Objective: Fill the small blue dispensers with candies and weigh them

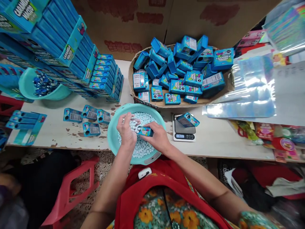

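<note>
A teal bowl (113, 140) full of small white candies (143, 148) sits at the near edge of the table. My left hand (127, 130) is cupped over the bowl, fingers closed on a handful of candies. My right hand (158, 136) grips a small blue candy box (145, 131) lying on its side, its open end toward the left hand. Another small blue box (188, 120) rests on a digital scale (184, 131) just right of the bowl.
A cardboard tray (133, 92) piled with several blue boxes stands behind the bowl. Stacked blue cartons (71, 51) rise at the left, beside a teal bowl of dark blue caps (43, 84). Loose small boxes (91, 128) lie left. Shiny plastic bags (247, 95) lie right. A red stool (76, 187) stands below.
</note>
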Motion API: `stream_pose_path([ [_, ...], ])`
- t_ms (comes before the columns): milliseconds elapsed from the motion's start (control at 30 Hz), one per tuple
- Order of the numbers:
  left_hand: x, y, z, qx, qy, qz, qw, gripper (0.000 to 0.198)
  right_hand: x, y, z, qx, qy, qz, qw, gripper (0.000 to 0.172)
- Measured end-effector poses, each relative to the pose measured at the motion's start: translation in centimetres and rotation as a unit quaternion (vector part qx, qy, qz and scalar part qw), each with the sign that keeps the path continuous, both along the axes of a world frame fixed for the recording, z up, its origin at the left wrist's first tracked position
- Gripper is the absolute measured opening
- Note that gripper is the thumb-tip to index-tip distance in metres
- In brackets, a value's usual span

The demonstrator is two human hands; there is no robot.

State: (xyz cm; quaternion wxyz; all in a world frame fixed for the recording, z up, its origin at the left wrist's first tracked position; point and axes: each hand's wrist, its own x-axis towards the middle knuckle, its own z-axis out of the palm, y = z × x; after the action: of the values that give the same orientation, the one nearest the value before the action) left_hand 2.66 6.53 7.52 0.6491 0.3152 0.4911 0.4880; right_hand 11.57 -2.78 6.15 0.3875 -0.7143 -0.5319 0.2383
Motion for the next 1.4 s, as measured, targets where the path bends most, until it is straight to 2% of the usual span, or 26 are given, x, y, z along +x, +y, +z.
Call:
stream_pose_path([
  [600, 0.9, -0.4, 0.5, 0.064, 0.035, 0.001, 0.997, 0.026, 0.3, 0.0, 0.4, 0.018, 0.016, -0.021, 0.999, 0.03],
  [867, 1.3, -0.8, 1.1, 0.095, 0.06, -0.017, 0.993, 0.032, 0.1, -0.1, 0.7, 0.024, 0.019, -0.028, 0.999, 0.028],
  [1033, 1.7, -0.5, 1.5, 0.069, 0.027, -0.043, 0.996, 0.037, 0.5, -0.4, 1.0, 0.026, 0.058, -0.046, 0.997, 0.027],
  [1133, 2.0, -0.5, 1.3, 0.075, 0.012, -0.037, 0.996, 0.037, 0.8, -0.6, 0.6, 0.042, 0.085, -0.06, 0.994, 0.029],
  [1300, 2.5, -1.0, 0.6, 0.053, 0.035, -0.107, 0.992, 0.038, 0.9, -0.8, -1.0, 0.011, 0.095, -0.059, 0.994, 0.028],
  [1400, 2.3, -0.9, 0.6, 0.061, 0.022, -0.09, 0.994, 0.037, 1.2, -1.2, -1.6, 0.026, 0.124, -0.055, 0.99, 0.032],
])
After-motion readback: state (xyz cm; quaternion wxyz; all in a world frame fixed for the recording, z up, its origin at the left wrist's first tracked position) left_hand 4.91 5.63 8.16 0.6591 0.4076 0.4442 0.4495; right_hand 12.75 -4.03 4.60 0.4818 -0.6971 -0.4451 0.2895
